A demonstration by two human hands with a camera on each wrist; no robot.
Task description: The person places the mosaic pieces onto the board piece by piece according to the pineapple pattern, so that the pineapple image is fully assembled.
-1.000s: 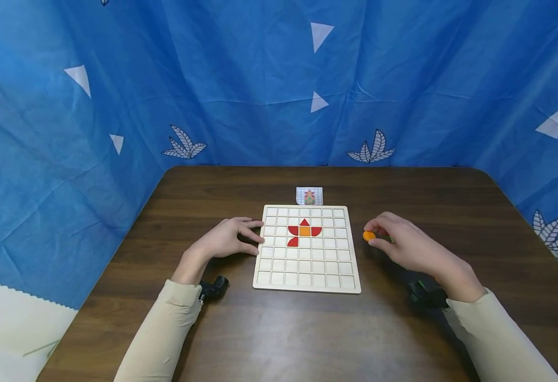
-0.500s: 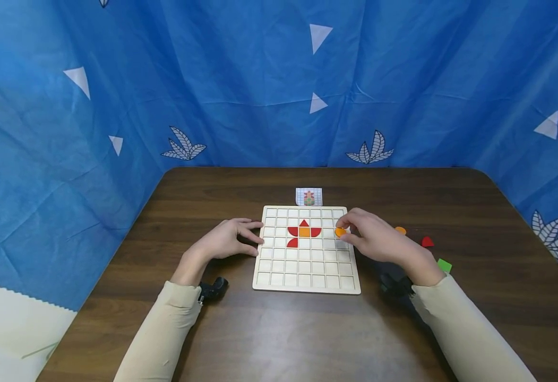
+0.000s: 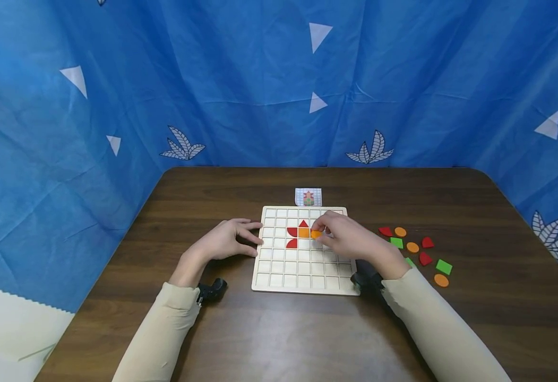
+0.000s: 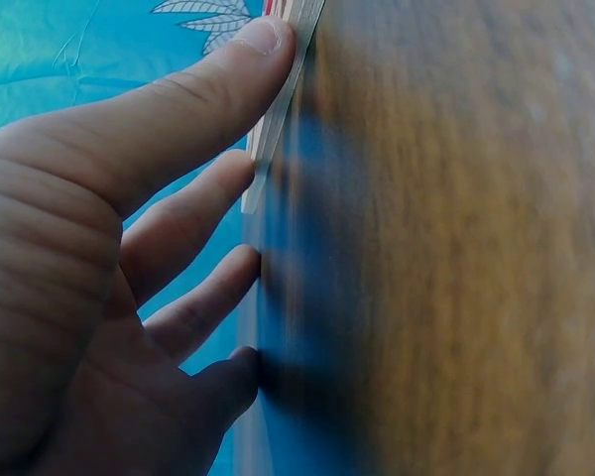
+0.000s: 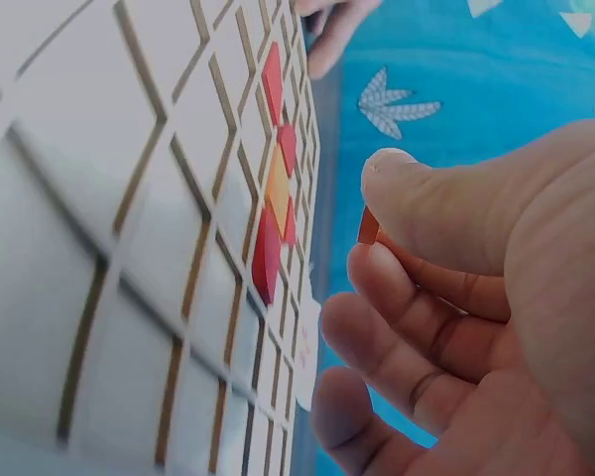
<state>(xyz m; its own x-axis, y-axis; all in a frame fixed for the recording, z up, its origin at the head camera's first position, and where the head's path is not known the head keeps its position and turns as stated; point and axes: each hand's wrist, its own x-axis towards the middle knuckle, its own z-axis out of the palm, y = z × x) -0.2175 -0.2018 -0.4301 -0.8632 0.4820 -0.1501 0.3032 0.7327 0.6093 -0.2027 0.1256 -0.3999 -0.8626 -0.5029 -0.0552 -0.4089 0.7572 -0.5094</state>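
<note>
A cream grid board (image 3: pixel 279 284) lies on the table. In its cells are a red triangle (image 3: pixel 303 224), an orange square (image 3: pixel 303 232) and red quarter-circle pieces (image 3: pixel 291 243). My right hand (image 3: pixel 350 241) pinches an orange round piece (image 3: pixel 315 234) between thumb and index finger, over the board just right of the orange square. The right wrist view shows this piece (image 5: pixel 368 228) edge-on, held off the board's surface; its other fingers curl loosely. My left hand (image 3: pixel 223 239) rests at the board's left edge, fingers spread and fingertips (image 4: pixel 263 38) against the rim.
A small pattern card (image 3: pixel 308 197) lies just behind the board. To the right are scattered loose pieces: green squares (image 3: pixel 444 267), orange discs (image 3: pixel 441 280) and red quarter-circles (image 3: pixel 427 242). A blue curtain (image 3: pixel 279 79) hangs beyond the dark wooden table (image 3: pixel 279 339).
My right hand has carried the orange round piece leftward from beside the board to over its middle, uncovering the loose pieces at right. The left hand has stayed in place.
</note>
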